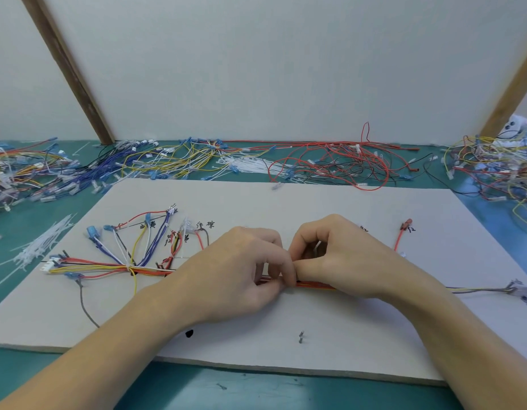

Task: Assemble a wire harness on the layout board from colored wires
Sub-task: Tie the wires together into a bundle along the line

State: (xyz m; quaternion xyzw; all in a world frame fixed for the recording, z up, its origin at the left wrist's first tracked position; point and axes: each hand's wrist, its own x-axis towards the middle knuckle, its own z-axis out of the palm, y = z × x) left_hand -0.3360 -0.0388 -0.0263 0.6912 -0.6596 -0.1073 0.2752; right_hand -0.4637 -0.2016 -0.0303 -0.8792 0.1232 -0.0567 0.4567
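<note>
A pale layout board [286, 202] lies flat on the green table. Across it runs a harness bundle [102, 269] of red, yellow, blue and white wires, tied at one point on the left, with branches fanning up to blue and clear terminals. My left hand [235, 270] and my right hand [339, 258] meet at the board's middle, fingertips pinched together on the bundle's trunk. What lies between the fingertips is hidden. A red branch wire [399, 238] rises at the right. The bundle's right end [519, 291] carries clear connectors.
Loose wire piles lie behind the board: blue and yellow [156, 161], red [339, 164], mixed heaps at far left [22, 173] and far right [493, 170]. White cable ties [40, 247] lie left of the board. A short peg [300, 337] stands near the board's front edge.
</note>
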